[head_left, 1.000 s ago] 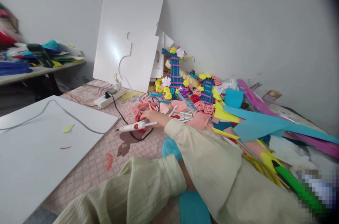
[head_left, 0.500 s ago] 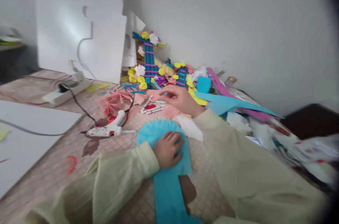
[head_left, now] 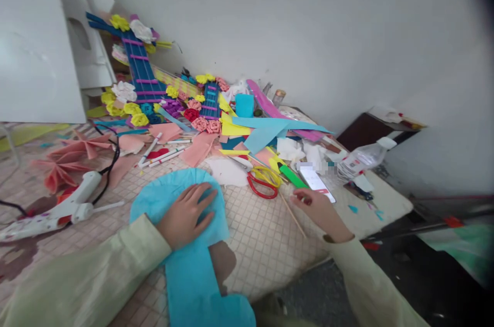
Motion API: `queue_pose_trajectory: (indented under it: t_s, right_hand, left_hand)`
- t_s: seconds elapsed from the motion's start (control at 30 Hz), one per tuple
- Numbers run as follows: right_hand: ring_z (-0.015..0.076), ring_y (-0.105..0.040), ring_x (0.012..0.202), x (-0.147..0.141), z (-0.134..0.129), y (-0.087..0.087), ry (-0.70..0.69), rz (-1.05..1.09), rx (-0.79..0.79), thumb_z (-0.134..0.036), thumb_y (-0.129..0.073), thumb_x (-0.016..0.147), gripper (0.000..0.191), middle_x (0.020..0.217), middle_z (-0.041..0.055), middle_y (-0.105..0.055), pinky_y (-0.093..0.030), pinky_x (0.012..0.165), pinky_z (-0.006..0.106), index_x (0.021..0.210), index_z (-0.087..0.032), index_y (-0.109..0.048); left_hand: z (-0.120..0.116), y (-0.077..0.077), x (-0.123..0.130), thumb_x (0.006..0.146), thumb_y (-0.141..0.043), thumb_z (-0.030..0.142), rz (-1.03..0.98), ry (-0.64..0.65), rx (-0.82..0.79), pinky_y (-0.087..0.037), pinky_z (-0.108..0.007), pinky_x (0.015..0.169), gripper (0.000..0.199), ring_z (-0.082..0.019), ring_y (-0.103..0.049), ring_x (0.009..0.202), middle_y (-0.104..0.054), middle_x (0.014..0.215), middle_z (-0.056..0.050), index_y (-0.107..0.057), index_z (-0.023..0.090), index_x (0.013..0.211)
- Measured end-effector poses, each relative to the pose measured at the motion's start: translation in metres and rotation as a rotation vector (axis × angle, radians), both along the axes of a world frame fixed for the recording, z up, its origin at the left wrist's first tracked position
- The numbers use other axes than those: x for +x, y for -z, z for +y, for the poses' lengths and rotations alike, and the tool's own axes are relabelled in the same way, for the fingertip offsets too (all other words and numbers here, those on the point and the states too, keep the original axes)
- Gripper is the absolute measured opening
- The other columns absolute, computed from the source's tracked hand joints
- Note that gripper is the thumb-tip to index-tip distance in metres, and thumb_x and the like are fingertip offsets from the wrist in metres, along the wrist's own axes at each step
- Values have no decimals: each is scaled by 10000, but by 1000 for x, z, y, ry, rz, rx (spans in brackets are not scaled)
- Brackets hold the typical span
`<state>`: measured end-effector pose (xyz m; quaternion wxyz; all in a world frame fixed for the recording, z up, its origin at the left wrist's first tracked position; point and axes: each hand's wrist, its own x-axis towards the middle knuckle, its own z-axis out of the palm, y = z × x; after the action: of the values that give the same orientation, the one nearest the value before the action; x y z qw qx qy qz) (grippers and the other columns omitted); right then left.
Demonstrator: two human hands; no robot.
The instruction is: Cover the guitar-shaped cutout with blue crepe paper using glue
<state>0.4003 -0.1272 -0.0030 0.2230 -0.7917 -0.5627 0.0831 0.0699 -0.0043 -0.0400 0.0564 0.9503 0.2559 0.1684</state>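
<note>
My left hand [head_left: 187,215] lies flat with spread fingers on the round, pleated end of a blue paper-covered shape [head_left: 189,275], which runs on toward me as a straight neck. My right hand [head_left: 318,208] hovers at the right of the table, its fingers loosely curled with nothing visible in them. Just beyond its fingertips lie a green-handled tool [head_left: 292,176] and a phone [head_left: 316,181]. Red-handled scissors [head_left: 262,185] and a thin wooden stick [head_left: 292,213] rest to its left.
A white glue gun [head_left: 73,208] with a black cord lies at left. Paper-flower-trimmed blue guitar shapes [head_left: 141,67] lean at the back. White-and-red markers [head_left: 165,157], coloured paper strips [head_left: 266,131] and a plastic bottle [head_left: 366,157] crowd the far side. The table's edge drops off at right.
The view has swung to the right. My right hand has moved from above the markers to the right side, near the phone. My left hand stays on the blue shape.
</note>
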Motion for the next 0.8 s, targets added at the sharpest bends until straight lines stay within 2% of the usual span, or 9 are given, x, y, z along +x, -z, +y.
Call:
queue_pose_trajectory:
  t_s: [0.17,0.43,0.6,0.73,0.8]
  right_hand:
    - [201,-599,659,-12,-23,26,-14,-14,-46,-321,-454,770,177,711,46,-649,-460,630,326,753,-201,-584]
    - [195,-565,642,-15,-18,31,-7,-103,-88,-321,-408,783,173,686,51,-601,-404,597,307,710,-201,-509]
    - [200,-554,588,-5,-21,14,-17,-132,-136,-305,-384,757,168,618,53,-582,-379,565,312,629,-216,-446]
    - [206,-558,525,21,-43,-11,-11,-113,-197,-321,-381,725,129,569,43,-578,-379,522,316,648,-234,-436]
    - [220,-572,545,37,-57,-23,42,-148,-175,-345,-408,709,114,590,55,-596,-393,545,335,661,-247,-442]
  left_hand:
    - [1,-1,0,873,-384,351,14,1,-1,-352,-499,992,443,-299,-389,1199,-431,1290,-137,-452,161,1267]
    - [1,-3,0,876,-377,362,11,8,-16,-354,-502,980,443,-299,-388,1197,-422,1300,-122,-430,188,1279]
    - [0,-4,0,874,-379,359,17,6,-10,-360,-492,980,446,-299,-389,1197,-426,1291,-138,-444,161,1269]
    - [-1,-3,1,878,-372,348,20,10,-17,-348,-499,989,442,-296,-382,1204,-419,1295,-135,-431,171,1279]
    - [0,-3,1,881,-367,348,22,12,-20,-338,-498,997,444,-296,-372,1211,-409,1300,-132,-422,174,1286]
